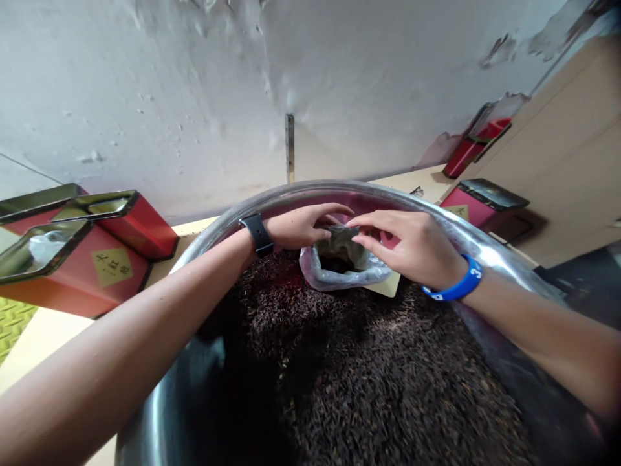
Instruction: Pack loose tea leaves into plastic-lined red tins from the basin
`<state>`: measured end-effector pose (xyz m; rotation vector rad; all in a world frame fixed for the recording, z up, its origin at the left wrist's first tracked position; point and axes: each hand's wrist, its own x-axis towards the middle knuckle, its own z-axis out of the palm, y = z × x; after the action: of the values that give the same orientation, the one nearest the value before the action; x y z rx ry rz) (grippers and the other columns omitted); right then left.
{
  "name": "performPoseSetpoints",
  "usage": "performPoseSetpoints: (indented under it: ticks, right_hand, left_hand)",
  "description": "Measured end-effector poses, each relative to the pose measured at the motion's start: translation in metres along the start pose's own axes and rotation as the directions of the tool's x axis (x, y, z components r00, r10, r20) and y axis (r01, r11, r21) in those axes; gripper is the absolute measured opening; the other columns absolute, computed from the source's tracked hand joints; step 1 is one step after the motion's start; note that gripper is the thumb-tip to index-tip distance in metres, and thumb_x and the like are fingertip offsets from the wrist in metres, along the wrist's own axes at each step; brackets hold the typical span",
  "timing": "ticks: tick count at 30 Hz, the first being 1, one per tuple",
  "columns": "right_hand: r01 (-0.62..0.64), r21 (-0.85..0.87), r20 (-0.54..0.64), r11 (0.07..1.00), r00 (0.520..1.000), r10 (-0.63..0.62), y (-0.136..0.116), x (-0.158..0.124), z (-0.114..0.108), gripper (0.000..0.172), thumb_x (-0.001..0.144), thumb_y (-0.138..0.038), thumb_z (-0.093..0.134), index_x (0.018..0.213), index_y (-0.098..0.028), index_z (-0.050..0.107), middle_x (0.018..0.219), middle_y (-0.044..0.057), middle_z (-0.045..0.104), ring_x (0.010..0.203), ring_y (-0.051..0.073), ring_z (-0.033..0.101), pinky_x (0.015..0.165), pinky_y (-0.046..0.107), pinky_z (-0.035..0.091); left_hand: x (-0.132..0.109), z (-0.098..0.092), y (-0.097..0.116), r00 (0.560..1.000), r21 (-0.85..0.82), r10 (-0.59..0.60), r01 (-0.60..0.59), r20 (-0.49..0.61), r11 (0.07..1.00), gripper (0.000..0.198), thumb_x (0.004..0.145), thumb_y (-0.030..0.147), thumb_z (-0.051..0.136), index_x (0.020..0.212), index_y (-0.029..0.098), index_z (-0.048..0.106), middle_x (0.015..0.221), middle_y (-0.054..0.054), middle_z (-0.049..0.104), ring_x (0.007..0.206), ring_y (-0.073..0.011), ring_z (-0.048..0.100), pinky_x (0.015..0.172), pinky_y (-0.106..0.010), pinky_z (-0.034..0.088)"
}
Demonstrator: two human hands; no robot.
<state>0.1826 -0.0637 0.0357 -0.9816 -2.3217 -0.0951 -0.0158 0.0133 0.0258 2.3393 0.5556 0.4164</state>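
A clear plastic bag (323, 278) lines an open tin standing in a heap of dark, twisted dried leaves (369, 369), which look like loose tea. At the bag's far left edge is my left hand (298, 225), wearing a black watch, with the plastic between its thumb and curved fingers. My right hand (402, 236), with a blue wristband, pinches the far edge of the same bag, close to the left fingertips. Part of the tin's side with a pale yellow label (385, 285) shows beneath the plastic. The tin's inside is shadowed.
A large round metal tub (194, 249) holds the leaves, with plastic sheeting along its right side. Several red tins (116, 265) stand at the left, one with plastic inside. More red tins (485, 207) are at the right, beside a beige panel (572, 136). A peeling wall (194, 84) rises behind.
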Motion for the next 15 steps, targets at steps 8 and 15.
performPoseSetpoints:
  ticks: [8,15]
  right_hand:
    - [-0.002,0.522,0.637,0.853,0.666,-0.388,-0.047,-0.026,0.031,0.045,0.079,-0.04,0.054,0.117,-0.015,0.054,0.114,0.009,0.057,0.104,0.017,0.053,0.09,0.028,0.04]
    - [-0.183,0.45,0.812,0.874,0.491,-0.316,-0.056,-0.051,0.074,0.115,0.042,-0.065,0.069,0.138,-0.02,0.024,0.145,0.015,0.012,0.13,0.035,0.015,0.103,0.042,0.023]
  left_hand:
    - [0.0,0.0,0.0,0.997,0.238,-0.083,0.082,-0.003,0.968,0.04,0.078,0.022,0.046,0.117,0.017,0.052,0.113,-0.004,0.059,0.1,-0.0155,0.053,0.089,-0.027,0.039]
    - [0.001,0.001,0.0,0.992,0.283,-0.123,0.113,0.016,0.952,0.043,0.079,0.025,0.044,0.12,0.016,0.05,0.113,-0.004,0.058,0.098,-0.0147,0.052,0.087,-0.025,0.037]
